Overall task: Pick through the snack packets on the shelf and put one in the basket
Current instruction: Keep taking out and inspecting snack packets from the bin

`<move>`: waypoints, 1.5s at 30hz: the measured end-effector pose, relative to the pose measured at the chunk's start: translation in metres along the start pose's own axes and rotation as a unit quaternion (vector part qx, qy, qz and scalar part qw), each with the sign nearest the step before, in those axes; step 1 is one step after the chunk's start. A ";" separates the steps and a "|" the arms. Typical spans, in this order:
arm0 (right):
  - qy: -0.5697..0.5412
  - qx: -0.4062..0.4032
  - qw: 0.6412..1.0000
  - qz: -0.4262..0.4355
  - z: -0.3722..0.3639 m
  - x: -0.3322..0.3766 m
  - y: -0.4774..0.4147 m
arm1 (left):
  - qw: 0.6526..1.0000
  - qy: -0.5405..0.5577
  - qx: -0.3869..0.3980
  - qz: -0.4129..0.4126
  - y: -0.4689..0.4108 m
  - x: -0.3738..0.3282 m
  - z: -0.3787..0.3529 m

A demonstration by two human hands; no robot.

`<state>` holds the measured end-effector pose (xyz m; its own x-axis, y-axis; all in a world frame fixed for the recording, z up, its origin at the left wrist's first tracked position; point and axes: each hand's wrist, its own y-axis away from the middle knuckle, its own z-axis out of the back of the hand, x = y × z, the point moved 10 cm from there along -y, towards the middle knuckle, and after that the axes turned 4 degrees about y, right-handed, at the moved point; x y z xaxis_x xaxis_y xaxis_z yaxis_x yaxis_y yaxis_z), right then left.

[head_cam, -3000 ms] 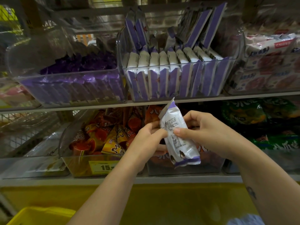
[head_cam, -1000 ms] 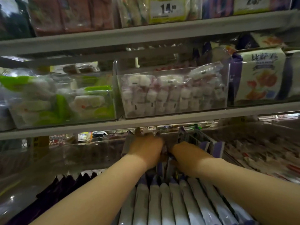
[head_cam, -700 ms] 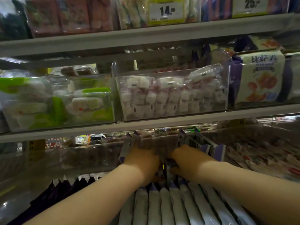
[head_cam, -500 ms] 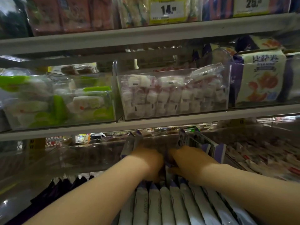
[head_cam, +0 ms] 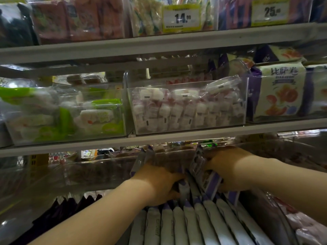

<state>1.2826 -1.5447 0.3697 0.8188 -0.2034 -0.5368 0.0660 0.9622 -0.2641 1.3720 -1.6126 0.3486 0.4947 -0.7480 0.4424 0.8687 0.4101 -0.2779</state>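
Since the frame half a second back, the right hand (head_cam: 230,168) is sitting farther to the right, so a wider gap is showing between it and the left hand (head_cam: 159,183). Head view: both hands are working inside a clear plastic bin (head_cam: 273,216) set beneath a grey metal shelf board (head_cam: 194,137); the bin is holding rows of white-and-purple foil snack packets (head_cam: 187,225) standing on edge. The right hand is curling its fingers and thumb round a leaning bunch of packets (head_cam: 201,170) at the back of the bin, tilting them rightward. The left hand is reaching knuckles-up into the row just beside that bunch; its fingertips are lying hidden among the packets, so whether it is pinching one cannot be told. No packet is coming clear of the bin, and the basket is not appearing in view. Judgement: sorting is under way, with the selection not finished. Risk: lifting the whole bunch would be dragging neighbours over the bin's rim; slick foil could be slipping from a loose pinch; the shelf board overhead is leaving little headroom for withdrawal.
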 end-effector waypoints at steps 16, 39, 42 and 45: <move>-0.111 -0.237 0.964 -0.045 0.046 0.008 0.074 | 0.977 0.095 -0.181 0.066 0.039 -0.002 0.052; -0.193 -0.279 0.927 -0.160 0.034 0.009 0.090 | 0.709 0.578 -0.319 0.249 0.129 0.026 0.018; -0.185 -0.271 0.934 -0.138 0.035 0.016 0.059 | 0.713 0.577 -0.311 0.248 0.131 0.032 0.017; -0.280 -0.221 0.918 -0.174 0.021 0.007 0.031 | 0.721 0.574 -0.307 0.240 0.128 0.034 0.019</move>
<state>1.3026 -1.5128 0.3746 0.9649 -0.2404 0.1056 0.2429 0.6648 -0.7065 1.5008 -1.5760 0.3443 0.0807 -0.6809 -0.7279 0.2559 0.7200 -0.6451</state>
